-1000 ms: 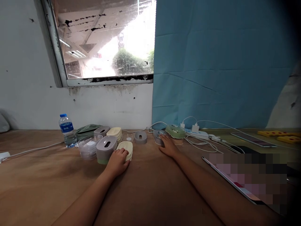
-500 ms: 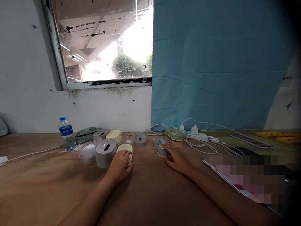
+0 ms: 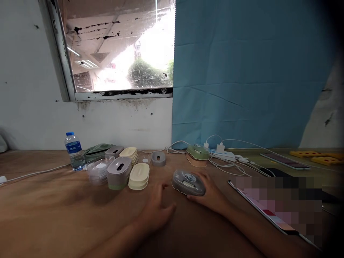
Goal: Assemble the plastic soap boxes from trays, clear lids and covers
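My right hand point(image 3: 213, 195) is wrapped around the right end of a grey oval plastic case point(image 3: 184, 184), with the thumb at the near side. A round label and a small light piece show on the case's top. To its left, my left hand point(image 3: 158, 209) is apart from everything, its thumb and fingers spread and a little blurred. Beyond that hand, a short stack of cream oval trays point(image 3: 139, 175) lies beside a grey box with a slotted top and green base point(image 3: 119, 173). Behind the grey case is a green oval case point(image 3: 197, 152) on top of peach-coloured pieces.
Clear plastic containers point(image 3: 98, 172), a water bottle point(image 3: 74, 152) and a green pouch point(image 3: 97, 152) stand at the left. Farther back are more cream trays point(image 3: 129, 153) and a small grey slotted piece point(image 3: 158, 158). White cables point(image 3: 228, 165), a phone point(image 3: 285, 161) and a tablet point(image 3: 260, 206) lie right.
My left hand has left the cream trays and moved right and nearer. My right hand has gripped the grey case and brought it nearer, turning it somewhat.
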`<state>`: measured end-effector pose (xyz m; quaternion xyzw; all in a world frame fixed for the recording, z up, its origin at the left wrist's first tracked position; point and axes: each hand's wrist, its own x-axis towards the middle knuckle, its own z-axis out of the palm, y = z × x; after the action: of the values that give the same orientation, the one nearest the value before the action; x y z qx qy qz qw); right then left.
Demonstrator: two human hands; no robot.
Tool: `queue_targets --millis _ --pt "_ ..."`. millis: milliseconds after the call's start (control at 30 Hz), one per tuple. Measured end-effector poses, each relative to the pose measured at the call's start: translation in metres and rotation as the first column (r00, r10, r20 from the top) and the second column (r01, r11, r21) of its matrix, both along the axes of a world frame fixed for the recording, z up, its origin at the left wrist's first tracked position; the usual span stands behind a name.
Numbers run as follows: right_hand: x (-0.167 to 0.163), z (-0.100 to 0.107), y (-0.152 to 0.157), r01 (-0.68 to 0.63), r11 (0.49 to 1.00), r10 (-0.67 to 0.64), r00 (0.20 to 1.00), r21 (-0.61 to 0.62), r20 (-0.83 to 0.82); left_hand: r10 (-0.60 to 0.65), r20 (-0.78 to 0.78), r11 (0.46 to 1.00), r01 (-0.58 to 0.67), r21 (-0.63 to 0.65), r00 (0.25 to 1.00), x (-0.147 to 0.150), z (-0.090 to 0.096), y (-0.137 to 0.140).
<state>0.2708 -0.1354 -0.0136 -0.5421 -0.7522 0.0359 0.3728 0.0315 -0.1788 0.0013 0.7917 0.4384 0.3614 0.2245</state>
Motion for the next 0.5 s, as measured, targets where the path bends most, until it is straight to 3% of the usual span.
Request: queue_targets --millis 133,233,400,500 --pt "0.002 -0.002 0.004 -0.031 0.999 0.03 0.999 -0.041 -0.036 -0.043 -0.008 0.996 0.042 -0.072 0.999 0.002 -0.008 0.001" --pt "0.001 0.003 -0.001 -0.131 0.99 0.13 0.991 -0.047 -0.029 -0.04 0.031 0.994 0.043 -0.1 0.999 -0.004 -0.011 0.009" --pt "-0.007 0.009 -0.014 -0.37 0.917 0.373 0.928 -0.148 -0.009 -0.091 0.123 0.974 0.114 -0.196 0.988 -0.01 -0.013 0.02" --pt "-0.01 0.011 -0.021 -0.473 0.866 0.478 0.878 -0.161 -0.008 -0.212 0.155 0.951 0.241 -0.196 0.965 -0.012 -0.01 0.02"
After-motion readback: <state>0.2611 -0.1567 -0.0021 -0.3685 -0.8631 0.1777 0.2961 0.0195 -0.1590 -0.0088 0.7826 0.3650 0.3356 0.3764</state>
